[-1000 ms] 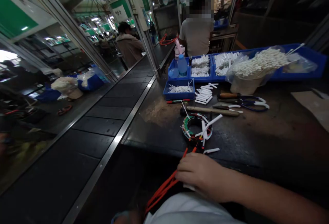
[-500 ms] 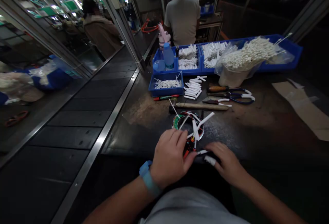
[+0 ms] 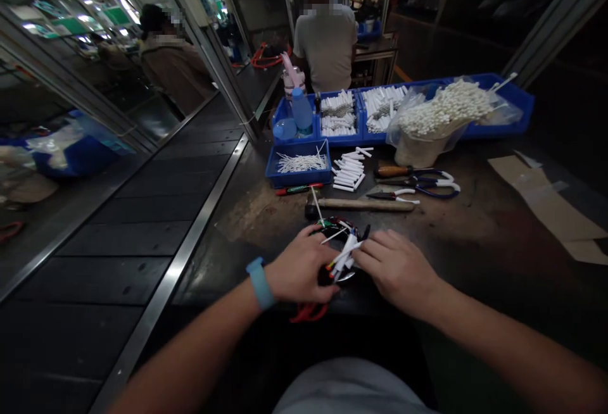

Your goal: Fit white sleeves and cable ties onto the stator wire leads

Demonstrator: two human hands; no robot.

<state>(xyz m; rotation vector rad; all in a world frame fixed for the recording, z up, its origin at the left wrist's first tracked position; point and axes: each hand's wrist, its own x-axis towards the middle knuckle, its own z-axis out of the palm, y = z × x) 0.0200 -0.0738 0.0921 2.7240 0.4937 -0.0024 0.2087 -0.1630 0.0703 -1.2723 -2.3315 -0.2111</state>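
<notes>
A round wire coil with white sleeves and orange leads sits at the near edge of the dark workbench. My left hand, with a blue wristband, curls around the coil's left side. My right hand presses its fingers together on the white sleeves at the coil's right side. Both hands hide much of the coil.
Behind the coil lie a hammer, pliers, scissors, a red pen and loose white tubes. Blue bins hold more tubes. A conveyor belt runs on the left. Two people sit beyond. Cardboard lies right.
Both hands moved forward onto the coil and closed around it from either side; a second ago only the right hand showed, low on the orange leads. The camera tilted and shifted.
</notes>
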